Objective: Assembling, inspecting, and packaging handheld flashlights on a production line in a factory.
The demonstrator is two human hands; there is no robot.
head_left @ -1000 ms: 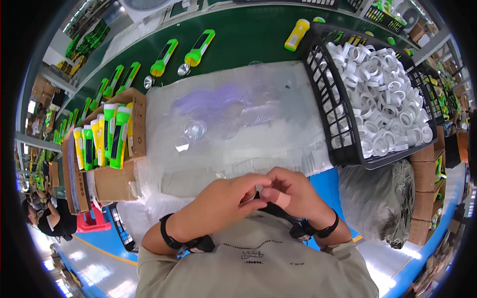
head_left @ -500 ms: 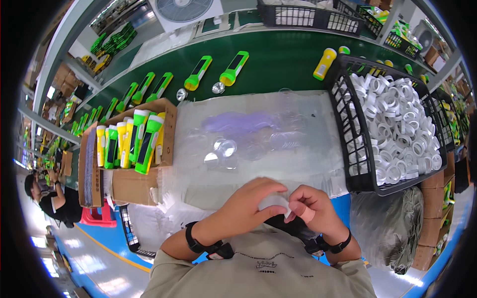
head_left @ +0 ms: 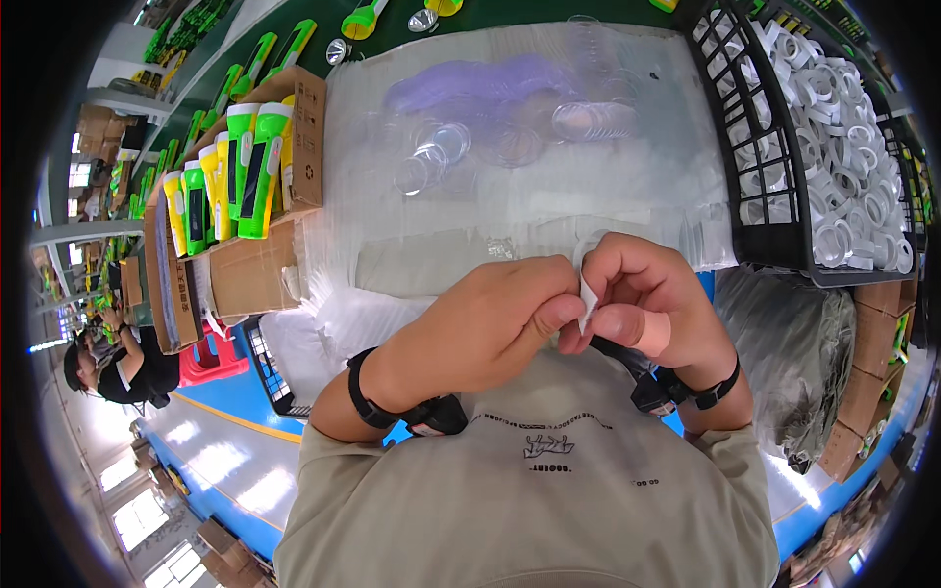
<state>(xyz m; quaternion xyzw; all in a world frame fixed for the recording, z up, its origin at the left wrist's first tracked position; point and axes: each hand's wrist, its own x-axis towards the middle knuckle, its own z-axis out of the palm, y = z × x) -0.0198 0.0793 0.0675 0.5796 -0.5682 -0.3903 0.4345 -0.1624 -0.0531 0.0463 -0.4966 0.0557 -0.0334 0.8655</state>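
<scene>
At far left, a co-worker in dark clothing [head_left: 152, 367] is sitting near a red stool [head_left: 211, 361], well apart from the tabletop [head_left: 676, 211]. Beside the left edge of the tabletop's plastic-covered area, an open cardboard box [head_left: 309, 137] is holding green and yellow flashlights [head_left: 263, 171], which are standing on end with their white heads uppermost. Beyond the box, green flashlight bodies [head_left: 294, 44] are lying in a row toward the tabletop's far left corner, and two shiny reflectors [head_left: 336, 51] are resting near the far edge. On the plastic covering, clear discs [head_left: 414, 174] are lying left of centre, a spread of purple-tinted discs [head_left: 480, 83] is extending behind them, and a fanned row of clear discs [head_left: 593, 121] is lying farther right.

At the tabletop's near edge, the left hand [head_left: 520, 314] is pinching a thin whitish piece [head_left: 588, 294] between thumb and fingers. The piece is standing edge-on between both hands; its full shape is remaining hidden. The right hand [head_left: 652, 304], its thumb bearing a pale strip, is gripping the same piece. At the tabletop's right edge, a black crate [head_left: 799, 250] is holding many white rings [head_left: 848, 167].
</scene>
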